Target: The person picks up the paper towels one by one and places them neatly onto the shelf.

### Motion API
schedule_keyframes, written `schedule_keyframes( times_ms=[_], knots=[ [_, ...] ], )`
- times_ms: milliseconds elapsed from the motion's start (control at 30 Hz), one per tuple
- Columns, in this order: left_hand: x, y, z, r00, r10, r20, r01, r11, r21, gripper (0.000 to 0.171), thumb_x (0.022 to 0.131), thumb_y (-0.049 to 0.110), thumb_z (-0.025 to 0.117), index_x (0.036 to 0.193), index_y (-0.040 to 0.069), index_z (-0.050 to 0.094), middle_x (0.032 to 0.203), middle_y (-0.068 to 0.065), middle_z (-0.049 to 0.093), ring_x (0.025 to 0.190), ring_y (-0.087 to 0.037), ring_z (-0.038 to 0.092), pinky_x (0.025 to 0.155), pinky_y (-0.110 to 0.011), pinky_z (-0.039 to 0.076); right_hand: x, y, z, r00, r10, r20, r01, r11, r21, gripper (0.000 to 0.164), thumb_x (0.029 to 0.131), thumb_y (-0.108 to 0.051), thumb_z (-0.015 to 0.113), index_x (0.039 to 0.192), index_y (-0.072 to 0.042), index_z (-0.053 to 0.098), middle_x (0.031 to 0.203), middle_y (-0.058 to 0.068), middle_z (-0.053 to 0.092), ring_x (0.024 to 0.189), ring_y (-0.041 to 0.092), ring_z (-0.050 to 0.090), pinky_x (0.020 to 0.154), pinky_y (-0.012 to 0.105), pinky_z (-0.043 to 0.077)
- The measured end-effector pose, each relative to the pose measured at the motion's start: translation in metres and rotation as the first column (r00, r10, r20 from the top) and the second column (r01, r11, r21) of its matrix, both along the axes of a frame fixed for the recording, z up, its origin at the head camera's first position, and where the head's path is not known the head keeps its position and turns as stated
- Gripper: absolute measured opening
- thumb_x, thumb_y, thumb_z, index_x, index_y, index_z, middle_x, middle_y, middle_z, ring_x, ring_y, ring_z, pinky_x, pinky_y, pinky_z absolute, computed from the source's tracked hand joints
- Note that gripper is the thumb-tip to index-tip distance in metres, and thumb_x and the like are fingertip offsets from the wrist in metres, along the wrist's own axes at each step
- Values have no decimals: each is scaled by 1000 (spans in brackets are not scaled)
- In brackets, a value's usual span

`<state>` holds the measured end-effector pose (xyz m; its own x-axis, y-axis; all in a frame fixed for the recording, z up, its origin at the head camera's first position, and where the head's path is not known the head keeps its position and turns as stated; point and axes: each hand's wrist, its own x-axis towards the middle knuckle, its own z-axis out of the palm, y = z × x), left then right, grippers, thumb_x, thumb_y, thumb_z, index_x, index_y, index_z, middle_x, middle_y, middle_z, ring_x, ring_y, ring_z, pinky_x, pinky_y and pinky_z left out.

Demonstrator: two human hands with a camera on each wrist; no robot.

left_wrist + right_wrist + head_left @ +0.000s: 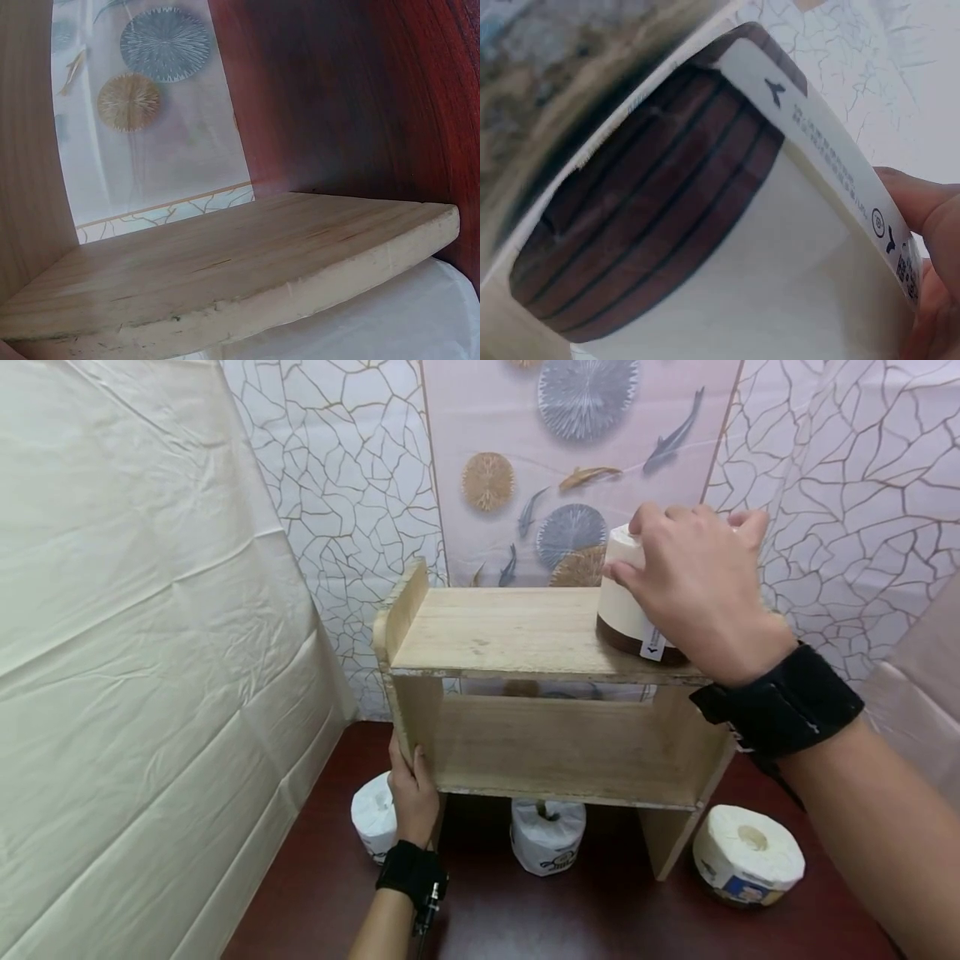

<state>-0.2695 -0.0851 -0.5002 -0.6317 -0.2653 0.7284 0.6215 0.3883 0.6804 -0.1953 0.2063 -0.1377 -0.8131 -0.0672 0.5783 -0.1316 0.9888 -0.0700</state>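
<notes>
A small two-tier wooden shelf [510, 631] stands in the middle of the head view. My left hand [415, 797] grips the front edge of its left side panel, low down; in the left wrist view that panel [225, 274] spans the lower half. On the right end of the top board is a cream cylinder [621, 597] with a dark brown base and a white label. My right hand [693, 581] holds this cylinder from above, fingers and thumb around its upper part. Up close in the right wrist view, the brown base band [652, 195] shows dark stripes.
A white-wrapped toilet roll [372, 814] sits left of the shelf, partly behind my left hand. Another wrapped roll [551, 847] is under the lower board. A third roll [750, 856] with a coloured label stands right of the shelf on the dark red table [510, 918]. Cloth walls surround it.
</notes>
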Motion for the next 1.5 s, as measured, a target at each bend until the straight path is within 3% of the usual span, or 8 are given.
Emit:
schedule_keyframes(
  times_ms=[300, 633, 900, 1033, 1267, 1500],
  knots=[
    [1, 0, 3, 1000, -1, 12, 1, 1000, -3, 55, 113, 9, 46, 166, 14, 30, 142, -33, 59, 111, -47, 71, 79, -62, 59, 6, 11, -1, 998, 39, -39, -39, 999, -8, 50, 103, -40, 70, 133, 0, 63, 131, 29, 66, 120, 50, 58, 109, 72, 22],
    [4, 1, 3, 999, -11, 32, 10, 1000, 12, 56, 113, 10, 47, 166, 16, 30, 141, -33, 58, 113, -47, 70, 79, -63, 58, 14, 22, 1, 998, 62, 20, -62, 998, -22, 49, 105, -38, 68, 138, -3, 61, 140, 27, 63, 126, 51, 53, 113, 75, 16],
    [4, 1, 2, 999, -20, 37, 19, 999, 26, 55, 113, 9, 47, 166, 15, 31, 144, -32, 57, 116, -46, 68, 81, -63, 58, 18, 30, 0, 989, 145, -11, -146, 987, -72, 46, 102, -31, 73, 137, -3, 64, 136, 26, 66, 121, 48, 54, 116, 71, 17],
    [5, 1, 1, 999, -15, 36, 14, 999, 29, 55, 113, 9, 48, 166, 14, 32, 143, -32, 58, 116, -46, 68, 82, -63, 58, 18, 32, -1, 980, 199, -16, -199, 976, -88, 45, 100, -28, 76, 136, -2, 66, 135, 26, 67, 120, 48, 55, 114, 71, 23],
    [5, 1, 2, 1000, -8, 25, 7, 1000, 31, 56, 113, 12, 49, 166, 17, 32, 140, -32, 60, 113, -44, 70, 80, -62, 58, 17, 33, -4, 973, 231, -15, -231, 965, -127, 44, 98, -23, 79, 136, -4, 67, 133, 25, 69, 120, 47, 51, 111, 72, 27],
    [7, 2, 6, 999, -15, 37, 15, 1000, 18, 55, 114, 11, 47, 166, 14, 31, 143, -33, 58, 114, -46, 69, 81, -63, 58, 17, 36, -6, 961, 272, -46, -276, 952, -135, 40, 96, -17, 80, 132, -3, 68, 127, 24, 71, 120, 47, 51, 99, 65, 36]
  ],
)
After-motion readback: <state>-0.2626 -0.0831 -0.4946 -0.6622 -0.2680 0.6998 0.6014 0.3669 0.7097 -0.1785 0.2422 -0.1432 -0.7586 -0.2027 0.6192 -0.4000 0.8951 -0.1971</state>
